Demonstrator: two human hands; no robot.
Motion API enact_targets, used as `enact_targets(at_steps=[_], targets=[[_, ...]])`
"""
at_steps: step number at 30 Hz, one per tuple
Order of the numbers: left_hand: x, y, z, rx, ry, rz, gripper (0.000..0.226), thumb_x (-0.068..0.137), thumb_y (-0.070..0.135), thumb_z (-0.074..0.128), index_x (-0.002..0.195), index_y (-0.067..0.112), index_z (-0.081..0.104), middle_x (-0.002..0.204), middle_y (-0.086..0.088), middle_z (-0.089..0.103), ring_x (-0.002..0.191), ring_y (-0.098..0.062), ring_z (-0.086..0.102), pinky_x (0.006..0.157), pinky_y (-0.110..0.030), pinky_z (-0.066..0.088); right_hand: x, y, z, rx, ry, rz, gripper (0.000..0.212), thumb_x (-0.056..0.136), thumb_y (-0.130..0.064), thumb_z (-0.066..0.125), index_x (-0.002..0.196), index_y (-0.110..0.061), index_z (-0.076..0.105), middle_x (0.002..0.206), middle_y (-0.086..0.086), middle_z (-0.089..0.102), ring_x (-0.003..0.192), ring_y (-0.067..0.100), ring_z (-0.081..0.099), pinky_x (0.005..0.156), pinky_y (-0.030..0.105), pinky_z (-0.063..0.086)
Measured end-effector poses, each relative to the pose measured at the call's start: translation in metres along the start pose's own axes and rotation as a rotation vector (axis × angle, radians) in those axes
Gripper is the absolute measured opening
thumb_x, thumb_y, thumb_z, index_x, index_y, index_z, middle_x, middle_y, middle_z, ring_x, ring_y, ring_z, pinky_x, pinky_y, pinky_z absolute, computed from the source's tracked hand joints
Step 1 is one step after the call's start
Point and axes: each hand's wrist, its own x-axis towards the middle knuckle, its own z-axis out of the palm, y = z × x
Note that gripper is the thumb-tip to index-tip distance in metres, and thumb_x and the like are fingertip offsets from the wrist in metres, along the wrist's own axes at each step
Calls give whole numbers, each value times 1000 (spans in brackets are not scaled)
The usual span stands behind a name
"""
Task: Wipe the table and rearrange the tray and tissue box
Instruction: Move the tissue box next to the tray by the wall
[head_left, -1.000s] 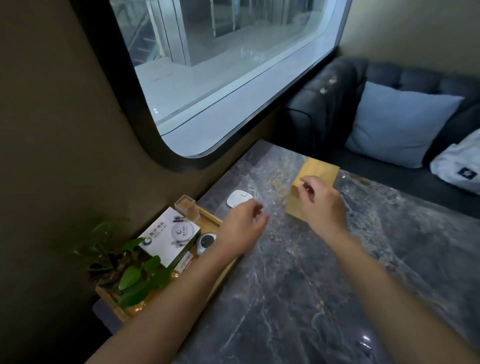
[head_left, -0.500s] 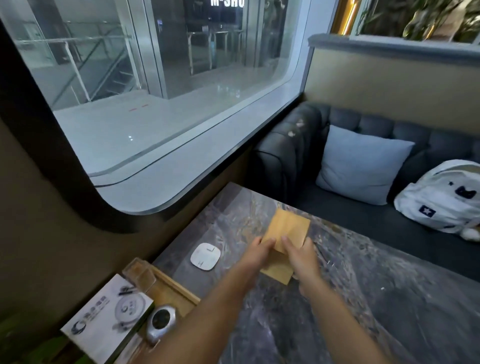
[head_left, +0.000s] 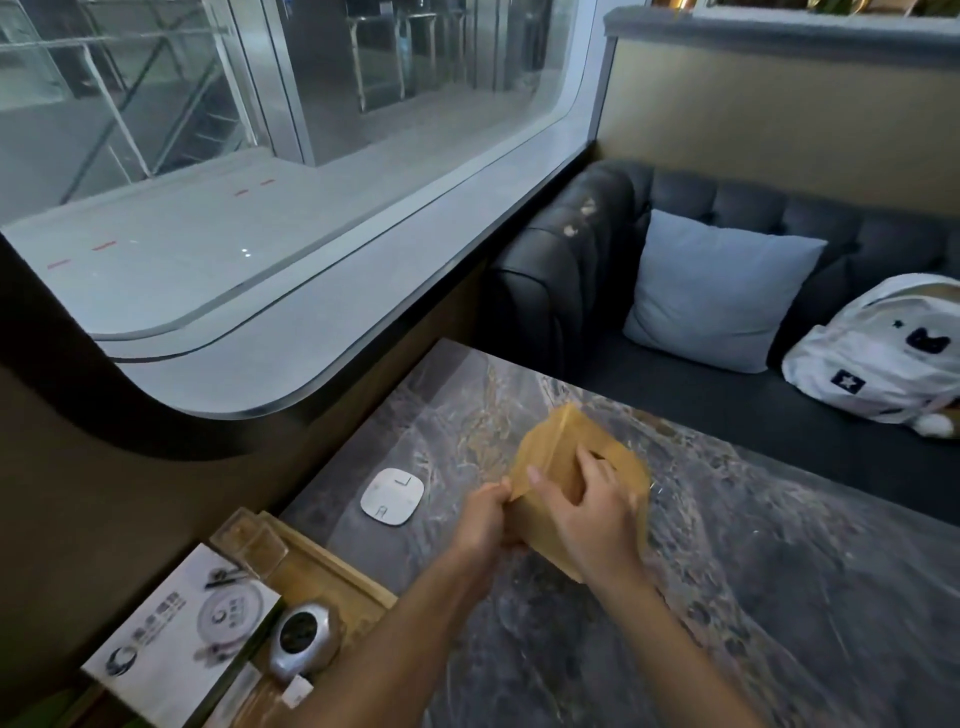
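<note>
A tan wooden tissue box (head_left: 550, 457) is tipped up off the grey marble table (head_left: 753, 597), near its middle. My left hand (head_left: 480, 519) grips the box's near left edge. Over the box's top lies my right hand (head_left: 592, 506), fingers curled onto it. The wooden tray (head_left: 332, 571) sits at the table's near left corner against the wall. It carries a white card (head_left: 176, 629), a silver round device (head_left: 298, 642) and a clear plastic holder (head_left: 249, 538). No cloth is in view.
A flat white square pad (head_left: 392, 496) lies on the table between tray and box. Beyond the far edge stands a dark sofa (head_left: 571, 270) with a pale blue cushion (head_left: 711, 296) and a white backpack (head_left: 883, 353). A large window runs along the left wall.
The view has tilted up and away from the plant. Both hands closed onto the tissue box, which has been tipped up from lying flat.
</note>
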Motion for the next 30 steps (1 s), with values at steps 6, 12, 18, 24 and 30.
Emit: enact_targets(at_steps=[6,12,18,24,30], targets=[[9,-26,-17,-105,128,-28,29,76,24,50,84,3,68,89,-22,65,82,-29,59,73,-45,45,-16,-3,23,-225,-185,-61,84,74,-66,50,134,-9,36,131,9,49,125,24,37,108,36,21],[-3,-23,-21,-135,145,-86,39,94,31,40,77,8,66,75,-10,67,78,-25,62,74,-37,48,-19,-6,45,-418,-217,-127,56,87,-52,40,120,-7,46,117,9,59,112,24,47,99,36,30],[-1,-15,-25,-11,103,-33,25,92,24,48,82,9,65,80,-9,65,71,-19,58,62,-30,43,-17,-7,34,-328,-194,-194,27,89,-25,46,105,-6,58,108,13,62,105,30,54,92,40,39],[-1,-21,-33,239,96,69,40,90,29,52,126,11,50,111,-2,55,103,-17,52,88,-29,41,7,29,4,330,125,272,55,83,-28,62,132,-17,41,140,8,40,126,26,40,103,45,37],[-10,-19,-28,50,21,-13,19,93,31,47,100,19,59,97,-3,63,84,-13,55,66,-25,42,0,46,22,931,-169,503,48,85,-25,60,128,-28,38,121,12,58,103,31,59,83,47,52]])
